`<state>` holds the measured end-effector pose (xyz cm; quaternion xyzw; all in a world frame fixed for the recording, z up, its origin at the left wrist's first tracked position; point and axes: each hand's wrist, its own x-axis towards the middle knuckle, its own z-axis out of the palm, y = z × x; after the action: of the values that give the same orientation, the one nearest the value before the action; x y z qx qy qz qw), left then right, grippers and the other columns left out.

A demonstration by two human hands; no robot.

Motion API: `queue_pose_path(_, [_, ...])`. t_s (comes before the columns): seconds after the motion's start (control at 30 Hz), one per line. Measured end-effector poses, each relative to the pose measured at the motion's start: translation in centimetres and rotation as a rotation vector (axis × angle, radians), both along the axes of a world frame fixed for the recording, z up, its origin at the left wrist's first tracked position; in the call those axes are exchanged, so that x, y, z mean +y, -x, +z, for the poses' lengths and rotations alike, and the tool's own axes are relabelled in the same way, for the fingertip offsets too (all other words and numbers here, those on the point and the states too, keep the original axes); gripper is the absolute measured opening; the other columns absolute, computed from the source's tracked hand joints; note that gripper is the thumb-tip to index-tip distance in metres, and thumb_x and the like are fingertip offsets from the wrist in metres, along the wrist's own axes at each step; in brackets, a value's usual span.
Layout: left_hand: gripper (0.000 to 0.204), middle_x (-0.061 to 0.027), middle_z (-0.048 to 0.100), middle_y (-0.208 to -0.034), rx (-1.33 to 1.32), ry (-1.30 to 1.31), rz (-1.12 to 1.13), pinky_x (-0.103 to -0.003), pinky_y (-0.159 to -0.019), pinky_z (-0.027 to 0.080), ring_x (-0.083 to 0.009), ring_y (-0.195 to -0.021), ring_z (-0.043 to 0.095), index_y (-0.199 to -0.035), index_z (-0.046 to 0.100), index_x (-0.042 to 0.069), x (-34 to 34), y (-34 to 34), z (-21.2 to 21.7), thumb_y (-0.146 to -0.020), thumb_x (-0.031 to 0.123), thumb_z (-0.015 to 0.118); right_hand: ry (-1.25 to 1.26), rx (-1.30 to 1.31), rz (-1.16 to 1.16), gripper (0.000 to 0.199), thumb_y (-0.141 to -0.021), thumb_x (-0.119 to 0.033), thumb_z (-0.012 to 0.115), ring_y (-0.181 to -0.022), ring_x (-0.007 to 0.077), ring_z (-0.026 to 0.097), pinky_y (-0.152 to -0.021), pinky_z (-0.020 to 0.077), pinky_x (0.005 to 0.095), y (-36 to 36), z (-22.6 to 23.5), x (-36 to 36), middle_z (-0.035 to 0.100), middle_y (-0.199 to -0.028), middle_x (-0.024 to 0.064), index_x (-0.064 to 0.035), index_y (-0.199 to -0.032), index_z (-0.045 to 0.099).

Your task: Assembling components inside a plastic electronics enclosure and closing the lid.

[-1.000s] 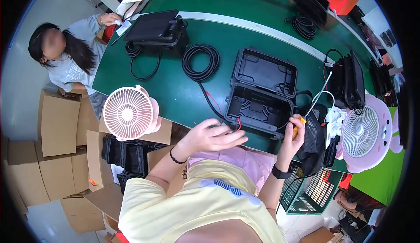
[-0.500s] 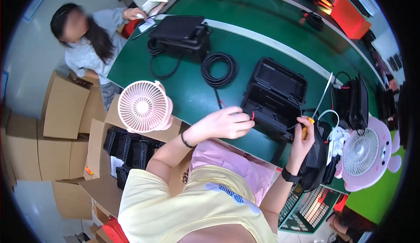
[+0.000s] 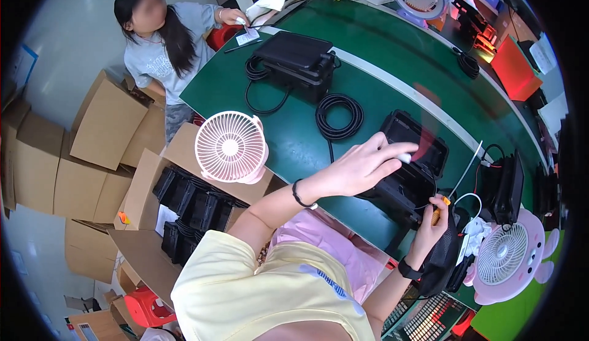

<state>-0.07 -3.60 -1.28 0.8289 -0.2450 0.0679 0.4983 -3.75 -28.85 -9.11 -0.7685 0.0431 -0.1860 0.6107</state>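
Note:
An open black plastic case (image 3: 402, 191) stands at the table's near edge, its lid (image 3: 402, 125) tipped back. My left hand (image 3: 362, 166) hovers over the case, its fingers stretched out and apart, hiding part of the case. Something small and white shows at one fingertip; whether it is worn or held is unclear. At the case's right end, my right hand (image 3: 427, 233) is closed around a tool with a yellow-orange handle (image 3: 437, 215), whose working end is hidden. From a coil of black cable (image 3: 339, 118) a length runs toward the case, passing behind my left hand.
A closed black case (image 3: 294, 59) sits at the back left of the green table (image 3: 282, 138). A pink fan (image 3: 230, 147) is near a carton (image 3: 141, 194) of black cases; another pink fan (image 3: 506, 255) stands right. A co-worker (image 3: 165, 53) is at the far left.
My left hand has lifted from the red wire at the case's near left to above the case, its fingers opening. The right hand keeps its hold. The whole view has shifted.

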Motion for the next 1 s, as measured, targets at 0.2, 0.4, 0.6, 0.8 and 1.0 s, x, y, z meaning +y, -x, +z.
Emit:
queue_pose_path(0.2, [0.01, -0.0157, 0.045, -0.094, -0.178, -0.526, 0.22, -0.042, -0.072, 0.051, -0.0323, -0.084, 0.059, -0.086, 0.062, 0.001, -1.6, -0.7, -1.8, -0.081, 0.008, 0.065, 0.05, -0.118, 0.056, 0.012, -0.089, 0.006, 0.059, -0.114, 0.0202, 0.056, -0.104, 0.0381, 0.0314, 0.9, -1.2, -0.2, 0.061, -0.117, 0.0097, -0.0022, -0.097, 0.062])
queue_pose_path(0.4, [0.072, -0.0158, 0.053, -0.103, -0.113, -0.267, -0.208, -0.041, -0.081, 0.05, -0.0319, -0.087, 0.056, -0.145, 0.039, 0.005, -4.3, 1.1, -1.9, -0.087, 0.032, 0.072, 0.045, -0.127, -0.004, 0.018, -0.082, 0.011, 0.06, -0.111, 0.0246, 0.055, -0.101, 0.0388, 0.0346, 2.7, -1.8, 0.4, 0.059, -0.11, 0.0103, -0.0044, -0.092, 0.062])
queue_pose_path(0.6, [0.071, -0.0117, 0.056, -0.09, -0.459, -0.754, -0.106, -0.029, -0.069, 0.057, -0.0239, -0.087, 0.057, -0.152, 0.035, 0.03, -6.3, 3.7, -4.7, -0.087, 0.028, 0.065, 0.044, -0.105, -0.002, 0.013, -0.084, 0.006, 0.064, -0.108, 0.0233, 0.056, -0.099, 0.0406, 0.035, 3.4, -1.2, -0.3, 0.06, -0.11, 0.0107, -0.0037, -0.093, 0.062])
queue_pose_path(0.8, [0.083, -0.0082, 0.06, -0.09, -0.541, -0.719, -0.023, -0.026, -0.065, 0.054, -0.0174, -0.075, 0.057, -0.153, 0.03, 0.04, -6.2, 5.1, -6.2, -0.08, 0.014, 0.06, -0.012, -0.191, -0.129, 0.012, -0.091, -0.001, 0.064, -0.07, 0.006, 0.05, -0.057, 0.0382, 0.0167, 0.7, 2.3, -1.2, 0.057, -0.116, 0.0084, -0.0039, -0.103, 0.061])
queue_pose_path(1.0, [0.077, -0.0117, 0.06, -0.092, -0.697, -0.793, -0.109, -0.023, -0.059, 0.05, -0.0171, -0.076, 0.058, -0.15, 0.033, 0.042, -5.3, 5.6, -5.6, -0.084, 0.013, 0.057, 0.641, -0.094, -0.251, 0.03, -0.096, -0.03, 0.064, -0.082, 0.0246, 0.06, -0.074, 0.0493, 0.0339, -5.2, 4.7, -1.5, 0.057, -0.104, 0.0127, -0.0175, -0.123, 0.067])
